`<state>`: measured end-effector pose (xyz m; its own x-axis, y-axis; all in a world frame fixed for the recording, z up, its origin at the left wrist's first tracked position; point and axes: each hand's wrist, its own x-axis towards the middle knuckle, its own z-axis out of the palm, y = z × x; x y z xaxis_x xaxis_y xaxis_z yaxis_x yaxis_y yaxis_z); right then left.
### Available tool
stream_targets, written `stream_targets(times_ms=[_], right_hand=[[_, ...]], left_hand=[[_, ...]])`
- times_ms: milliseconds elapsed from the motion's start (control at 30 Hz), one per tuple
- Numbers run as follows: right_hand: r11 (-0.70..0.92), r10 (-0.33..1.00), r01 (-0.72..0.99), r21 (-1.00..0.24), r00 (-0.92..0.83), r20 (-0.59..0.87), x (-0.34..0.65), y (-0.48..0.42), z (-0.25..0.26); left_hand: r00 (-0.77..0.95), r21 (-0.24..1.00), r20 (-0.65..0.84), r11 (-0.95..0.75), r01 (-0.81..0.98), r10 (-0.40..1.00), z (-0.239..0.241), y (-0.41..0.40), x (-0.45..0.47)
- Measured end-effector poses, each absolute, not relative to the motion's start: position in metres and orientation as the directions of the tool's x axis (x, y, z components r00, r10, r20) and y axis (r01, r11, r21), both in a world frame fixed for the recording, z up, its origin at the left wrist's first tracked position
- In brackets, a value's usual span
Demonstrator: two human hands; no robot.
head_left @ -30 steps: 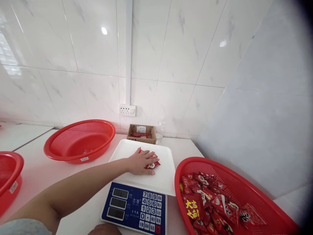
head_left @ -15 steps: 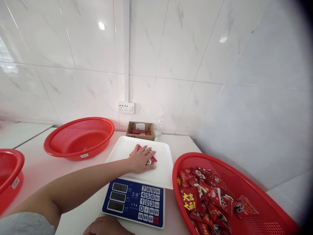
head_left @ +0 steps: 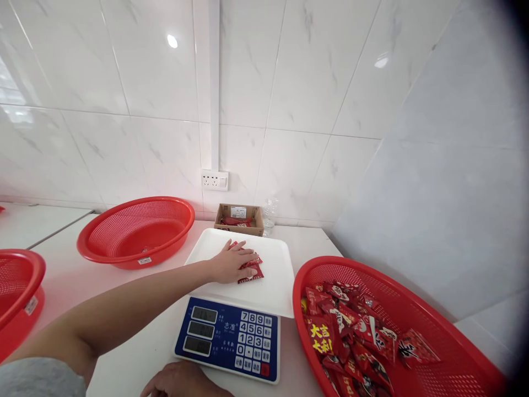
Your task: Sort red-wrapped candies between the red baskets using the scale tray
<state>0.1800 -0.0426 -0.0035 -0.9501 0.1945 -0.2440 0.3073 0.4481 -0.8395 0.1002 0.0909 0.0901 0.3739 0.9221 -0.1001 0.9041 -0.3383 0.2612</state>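
Note:
My left hand (head_left: 230, 263) reaches across the white tray (head_left: 273, 286) of a blue digital scale (head_left: 228, 338). Its fingers lie flat over a few red snack packets (head_left: 251, 270) on the tray, covering most of them. My right hand (head_left: 182, 381) rests on the counter at the bottom edge, just in front of the scale's display, with its fingers curled and only partly in view. Nothing shows in it.
A red basket (head_left: 417, 325) at the right holds several red packets (head_left: 351, 336). Another red basket (head_left: 136, 231) sits at the left, a third (head_left: 16, 286) at the far left edge. A small cardboard box (head_left: 239, 218) stands against the tiled wall below a socket (head_left: 215, 180).
My left hand has drawn the packets slightly leftward and nearer the tray's back. My right hand has come further into view at the bottom.

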Motion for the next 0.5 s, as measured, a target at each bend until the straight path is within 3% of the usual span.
stream_targets(times_ms=[500], right_hand=[[0.435,0.222,0.334,-0.836,-0.94,-0.26,0.1802,-0.0433,-0.0019]], left_hand=[[0.255,0.21,-0.073,-0.235,0.949,0.964,0.0857,0.0887,0.1015]])
